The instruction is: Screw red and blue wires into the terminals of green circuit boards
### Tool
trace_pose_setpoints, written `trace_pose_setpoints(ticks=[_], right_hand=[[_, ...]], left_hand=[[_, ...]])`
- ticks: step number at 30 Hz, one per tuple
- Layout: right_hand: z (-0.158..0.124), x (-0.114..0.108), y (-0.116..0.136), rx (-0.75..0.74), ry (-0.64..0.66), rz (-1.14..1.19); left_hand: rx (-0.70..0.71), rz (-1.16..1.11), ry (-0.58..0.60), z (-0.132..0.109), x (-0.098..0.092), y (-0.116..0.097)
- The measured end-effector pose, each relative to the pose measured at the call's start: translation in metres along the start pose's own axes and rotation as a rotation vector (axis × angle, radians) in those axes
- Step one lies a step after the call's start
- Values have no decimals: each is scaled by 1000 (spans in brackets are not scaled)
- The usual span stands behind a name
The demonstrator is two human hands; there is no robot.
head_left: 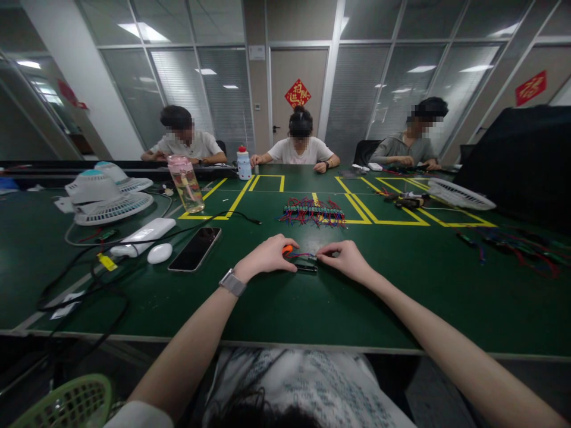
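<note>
My left hand (pixel 267 257) is curled around a small orange object (pixel 288 250), partly hidden by the fingers. Thin red and blue wires (pixel 303 255) run from beside it toward my right hand (pixel 347 260). The fingers of that hand are pinched together on a small part at the wires' end (pixel 313 257), too small to name. Just below, a short black bar-shaped piece (pixel 307 268) lies on the green table, near my left thumb. Beyond both hands is a row of small green circuit boards (pixel 314 211) with red and blue wires.
A phone (pixel 195 249), a white case (pixel 159 253), a white power strip (pixel 143 236), black cables and fans (pixel 113 199) are on the left. A pink-lidded bottle (pixel 186 185) stands behind. More wired boards (pixel 513 245) lie at right. Three people sit across the table.
</note>
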State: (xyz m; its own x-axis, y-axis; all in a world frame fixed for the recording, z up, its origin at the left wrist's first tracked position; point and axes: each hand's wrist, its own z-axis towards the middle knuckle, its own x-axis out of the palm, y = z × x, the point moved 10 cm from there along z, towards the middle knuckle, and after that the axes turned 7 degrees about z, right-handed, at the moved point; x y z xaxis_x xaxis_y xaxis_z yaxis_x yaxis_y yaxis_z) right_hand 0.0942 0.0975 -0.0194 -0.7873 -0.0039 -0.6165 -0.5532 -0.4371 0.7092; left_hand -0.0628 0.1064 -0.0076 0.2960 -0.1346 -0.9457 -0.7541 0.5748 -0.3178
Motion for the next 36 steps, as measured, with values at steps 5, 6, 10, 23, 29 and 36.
trace_pose_setpoints(ticks=[5,6,10,23,29,36], right_hand=[[0,-5,8,-80,-29,-115],[0,-6,8,-83,-27,-128],[0,-8,6,-89,-13,-150],[-2,-4,12,-166,61,-161],[-7,2,27,-325,115,-235],[-7,1,27,-300,123,-225]], left_hand=[[-7,-58,14,-2,-6,-1],[-10,-74,39,-3,-4,-1],[-17,-91,116,-5,1,-2],[-8,-41,103,-5,4,-5],[12,-100,-53,-1,-9,-12],[27,-86,-66,-1,-11,-14]])
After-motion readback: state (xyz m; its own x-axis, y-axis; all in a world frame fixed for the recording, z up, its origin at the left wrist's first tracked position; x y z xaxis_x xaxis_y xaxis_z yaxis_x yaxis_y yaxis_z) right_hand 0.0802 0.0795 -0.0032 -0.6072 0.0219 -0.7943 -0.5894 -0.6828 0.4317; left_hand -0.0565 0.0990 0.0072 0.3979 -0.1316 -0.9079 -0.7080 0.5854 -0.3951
